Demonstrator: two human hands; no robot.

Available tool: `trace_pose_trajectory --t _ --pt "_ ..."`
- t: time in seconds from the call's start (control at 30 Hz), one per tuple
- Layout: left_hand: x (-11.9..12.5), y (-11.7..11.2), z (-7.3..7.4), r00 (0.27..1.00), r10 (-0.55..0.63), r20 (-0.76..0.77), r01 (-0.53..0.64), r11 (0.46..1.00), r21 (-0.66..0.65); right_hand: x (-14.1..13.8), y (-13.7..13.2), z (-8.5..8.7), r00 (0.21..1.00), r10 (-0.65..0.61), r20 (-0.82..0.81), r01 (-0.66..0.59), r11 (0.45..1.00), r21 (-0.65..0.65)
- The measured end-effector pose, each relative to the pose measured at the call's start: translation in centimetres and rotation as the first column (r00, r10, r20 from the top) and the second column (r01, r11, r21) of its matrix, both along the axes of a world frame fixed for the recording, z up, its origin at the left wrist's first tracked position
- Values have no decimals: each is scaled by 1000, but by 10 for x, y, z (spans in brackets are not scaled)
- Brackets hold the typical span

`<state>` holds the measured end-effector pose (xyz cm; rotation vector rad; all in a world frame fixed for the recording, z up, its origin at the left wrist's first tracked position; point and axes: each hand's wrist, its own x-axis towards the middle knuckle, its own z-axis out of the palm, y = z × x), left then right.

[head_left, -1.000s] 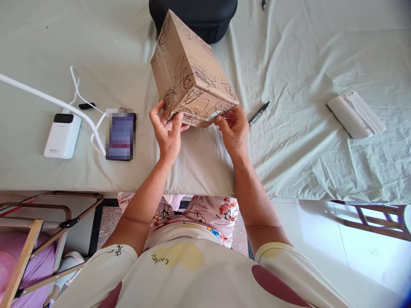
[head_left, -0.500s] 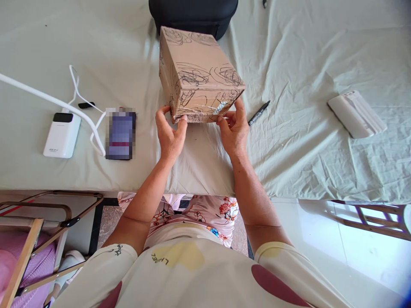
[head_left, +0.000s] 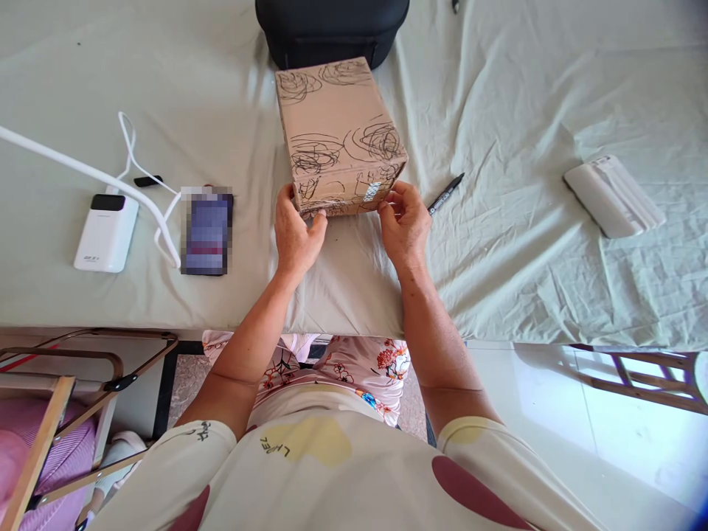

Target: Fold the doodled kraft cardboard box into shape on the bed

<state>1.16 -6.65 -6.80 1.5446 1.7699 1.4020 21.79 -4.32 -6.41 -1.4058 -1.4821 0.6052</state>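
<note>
A brown cardboard box covered in black scribbles rests on the cloth-covered table, its top face towards me. My left hand grips its near left corner with fingers curled round the edge. At the near right corner my right hand pinches the lower edge by a small white label. A black marker pen lies just right of my right hand.
A phone and a white power bank with white cables lie at the left. A black case stands behind the box. A white flat object lies at the far right. A wooden chair frame stands at the lower left.
The box was tilted up on a corner between my hands. It has turned and come down flat on the table, and both hands have kept hold of its near edge.
</note>
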Motion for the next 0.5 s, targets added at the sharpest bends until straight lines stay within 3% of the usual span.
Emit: trace_pose_trajectory --t 0.3,0.5 --pt "3 -1 1 996 -31 87 31 1000 7 3 2 -6 999 27 33 -28 1000 13" --pt "-1 0 -3 990 -108 93 98 990 104 2 1 -8 999 21 43 -21 1000 -7"
